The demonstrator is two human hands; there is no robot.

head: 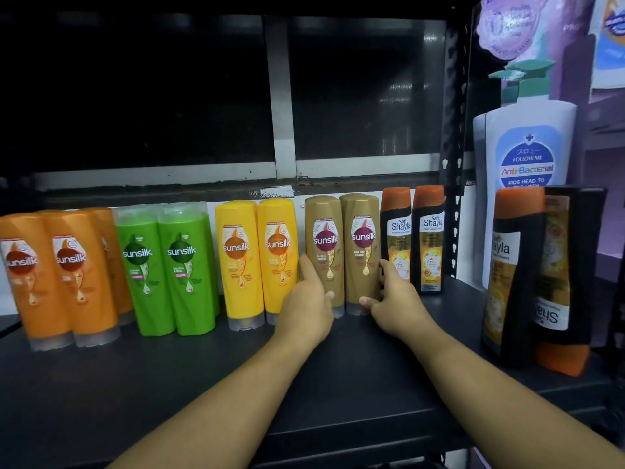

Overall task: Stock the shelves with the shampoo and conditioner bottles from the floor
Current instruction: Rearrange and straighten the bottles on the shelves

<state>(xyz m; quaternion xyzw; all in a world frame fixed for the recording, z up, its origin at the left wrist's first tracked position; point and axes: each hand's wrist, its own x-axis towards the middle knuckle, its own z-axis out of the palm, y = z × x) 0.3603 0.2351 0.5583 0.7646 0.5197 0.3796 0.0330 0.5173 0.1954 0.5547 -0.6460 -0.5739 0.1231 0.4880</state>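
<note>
Two brown Sunsilk bottles stand cap-down side by side at the back of the dark shelf [169,384]. My left hand [309,309] wraps the lower left side of the left brown bottle [324,245]. My right hand [394,299] holds the lower right side of the right brown bottle [362,245]. Left of them stand two yellow Sunsilk bottles [257,258], then green ones [165,265], then orange ones [57,275]. Two black Safi Shayla bottles [414,238] with orange caps stand just right of my right hand.
A perforated black upright post [451,157] divides this bay from the one on the right. There, two large black Shayla bottles [534,275], one inverted, and a tall white pump bottle [527,143] stand. The shelf's front edge runs below my forearms.
</note>
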